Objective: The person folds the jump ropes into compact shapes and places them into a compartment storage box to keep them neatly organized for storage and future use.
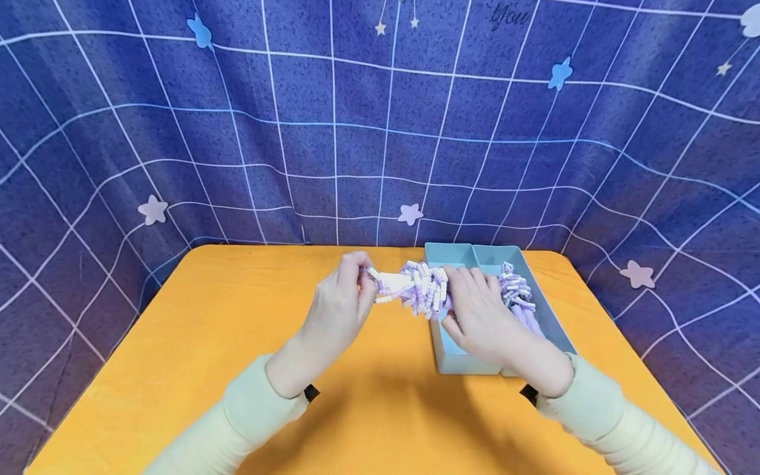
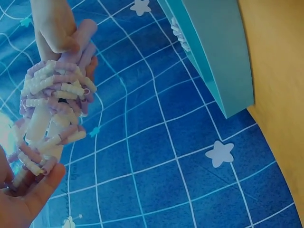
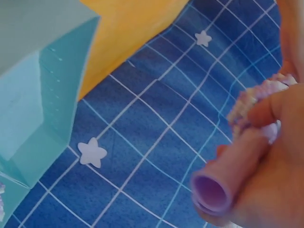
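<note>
A beaded jump rope (image 1: 424,287) in white and lilac is bunched up between my two hands, above the left part of the box. My right hand (image 1: 481,313) grips its lilac handles (image 3: 240,164); the hollow end of one faces the right wrist camera. At the other end, my left hand (image 1: 338,300) pinches a loop of the beads between thumb and fingers. The left wrist view shows the beaded strand (image 2: 50,78) wrapped around the bundle, with white parts beneath it. Fingers hide part of the handles.
A blue-grey divided box (image 1: 469,363) stands on the orange tabletop (image 1: 237,316), under and beside my right hand. In its right compartment lies a second lilac beaded jump rope (image 1: 516,290). A blue curtain (image 1: 368,145) with a white grid and stars hangs behind the table.
</note>
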Demonstrator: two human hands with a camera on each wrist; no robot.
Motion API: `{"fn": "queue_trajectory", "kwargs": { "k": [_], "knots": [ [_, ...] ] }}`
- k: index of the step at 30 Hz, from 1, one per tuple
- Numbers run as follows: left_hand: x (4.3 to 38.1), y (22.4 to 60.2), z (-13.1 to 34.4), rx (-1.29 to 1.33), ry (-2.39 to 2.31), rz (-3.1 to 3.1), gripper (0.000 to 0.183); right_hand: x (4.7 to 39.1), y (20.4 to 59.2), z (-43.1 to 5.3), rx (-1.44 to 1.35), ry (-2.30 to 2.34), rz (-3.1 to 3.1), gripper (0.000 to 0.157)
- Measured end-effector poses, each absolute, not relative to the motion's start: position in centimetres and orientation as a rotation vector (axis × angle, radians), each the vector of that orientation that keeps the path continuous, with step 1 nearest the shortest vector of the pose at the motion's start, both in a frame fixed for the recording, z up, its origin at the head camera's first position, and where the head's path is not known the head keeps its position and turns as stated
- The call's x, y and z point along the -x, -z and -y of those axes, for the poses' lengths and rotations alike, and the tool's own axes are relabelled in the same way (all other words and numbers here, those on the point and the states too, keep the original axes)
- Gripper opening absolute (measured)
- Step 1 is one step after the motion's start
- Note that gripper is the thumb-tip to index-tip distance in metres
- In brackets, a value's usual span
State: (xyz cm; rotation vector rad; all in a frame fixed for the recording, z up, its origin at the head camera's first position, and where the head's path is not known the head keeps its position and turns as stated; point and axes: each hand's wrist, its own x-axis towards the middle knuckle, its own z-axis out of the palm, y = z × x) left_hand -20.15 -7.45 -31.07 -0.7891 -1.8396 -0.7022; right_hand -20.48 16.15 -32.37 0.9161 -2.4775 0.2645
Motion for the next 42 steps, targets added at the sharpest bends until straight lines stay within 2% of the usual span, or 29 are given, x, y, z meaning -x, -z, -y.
{"fn": "queue_trajectory", "kwargs": {
  "k": [5,8,16,23,32,42],
  "knots": [
    [20.6,30.8,8.0,0.815,0.718,1.904,0.012,20.2,31.6,-16.6,-0.996,-0.287,2.552,0.049],
    [21.0,30.6,8.4,0.825,0.723,1.946,0.014,20.3,31.5,-16.9,-0.996,-0.312,2.553,0.052],
    [21.5,30.9,9.9,0.84,0.628,2.039,0.028,20.9,32.0,-17.3,-0.796,-0.347,2.581,0.056],
    [22.1,32.5,11.9,0.78,0.457,2.06,0.031,21.4,33.1,-18.0,-0.691,-0.386,2.473,0.057],
    [23.0,35.5,14.0,0.739,0.292,2.079,0.032,22.3,35.9,-18.4,-0.558,-0.528,2.419,0.062],
    [23.3,38.9,15.3,0.667,0.189,2.213,0.034,24.0,40.7,-18.1,-0.269,-0.59,2.466,0.07]
  ]
}}
